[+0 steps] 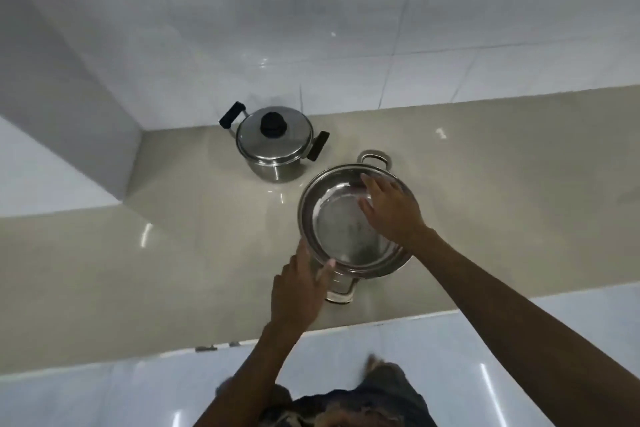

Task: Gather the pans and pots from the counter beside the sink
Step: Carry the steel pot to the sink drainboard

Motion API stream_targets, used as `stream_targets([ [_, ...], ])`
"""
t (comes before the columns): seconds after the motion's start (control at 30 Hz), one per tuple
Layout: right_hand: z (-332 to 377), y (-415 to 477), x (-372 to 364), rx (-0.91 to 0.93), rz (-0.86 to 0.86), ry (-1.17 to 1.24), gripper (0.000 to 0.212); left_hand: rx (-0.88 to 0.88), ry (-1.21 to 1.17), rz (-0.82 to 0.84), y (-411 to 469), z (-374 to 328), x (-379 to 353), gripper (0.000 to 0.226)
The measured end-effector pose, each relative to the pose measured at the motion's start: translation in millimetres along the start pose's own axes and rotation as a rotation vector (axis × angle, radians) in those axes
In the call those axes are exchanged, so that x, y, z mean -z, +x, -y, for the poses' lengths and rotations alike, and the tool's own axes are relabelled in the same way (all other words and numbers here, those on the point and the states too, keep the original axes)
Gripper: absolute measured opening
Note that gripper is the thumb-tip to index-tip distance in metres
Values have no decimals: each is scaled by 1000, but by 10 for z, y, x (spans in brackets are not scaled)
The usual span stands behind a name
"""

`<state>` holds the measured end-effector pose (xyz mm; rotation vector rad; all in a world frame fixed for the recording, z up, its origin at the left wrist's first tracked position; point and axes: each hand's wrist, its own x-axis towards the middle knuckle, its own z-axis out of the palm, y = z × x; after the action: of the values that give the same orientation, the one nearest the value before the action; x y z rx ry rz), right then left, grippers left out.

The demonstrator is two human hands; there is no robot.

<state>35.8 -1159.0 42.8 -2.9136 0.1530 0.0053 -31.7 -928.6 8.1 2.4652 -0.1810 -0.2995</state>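
A wide open steel pot (346, 232) with two steel loop handles stands on the beige counter (156, 260), near its front edge. My left hand (298, 291) holds the pot's near-left rim, thumb over the edge, just above the near handle. My right hand (391, 208) lies over the far-right rim with its fingers reaching down inside the pot. A smaller steel pot (277, 149) stands behind and to the left, in the corner by the wall. It has a lid with a black knob and two black side handles, and it stands apart from the open pot.
White tiled wall (346, 28) runs along the back of the counter, and a white block (52, 97) closes it off at the left. The counter stretches bare to the right. Its white front edge (398, 321) lies just below my hands.
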Motion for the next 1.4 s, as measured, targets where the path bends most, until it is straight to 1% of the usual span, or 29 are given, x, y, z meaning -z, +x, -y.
stream_targets([
  [0.07,-202,215,72,79,41,-10,55,154,-43,-48,-61,-143,-150,84],
  [0.13,-344,427,133,120,78,5,53,284,-99,-45,-114,-262,-260,89],
  [0.27,-590,849,145,194,92,-4,56,478,-279,-58,-167,-477,-400,91],
  [0.37,-692,1108,77,139,143,31,57,604,-386,-98,-122,-484,-448,82],
  [0.5,-747,1252,-62,56,226,133,55,730,-578,-167,-150,-477,-505,51],
  [0.57,-756,1256,-108,51,232,161,55,794,-665,-197,-181,-499,-525,43],
  [0.63,-775,1257,-132,46,213,180,54,848,-762,-217,-199,-503,-524,39],
  [0.77,-825,1285,-111,-6,174,267,50,865,-848,-245,-185,-451,-427,39],
  [0.9,-863,1162,-129,-60,133,345,42,829,-836,-285,-233,-319,-171,37],
  [1.0,-802,976,-114,-39,54,407,33,794,-822,-359,-283,-139,138,30],
  [1.1,-593,771,-39,-41,12,479,29,768,-809,-456,-319,108,488,24],
  [1.2,-148,556,20,-59,18,568,29,756,-796,-547,-419,448,856,22],
  [1.27,222,407,26,-80,25,628,29,769,-803,-603,-521,716,1094,25],
  [1.33,696,273,-11,-68,43,667,29,776,-821,-667,-672,1040,1389,28],
  [1.4,1236,188,-58,-44,69,692,29,771,-832,-721,-851,1396,1720,22],
])
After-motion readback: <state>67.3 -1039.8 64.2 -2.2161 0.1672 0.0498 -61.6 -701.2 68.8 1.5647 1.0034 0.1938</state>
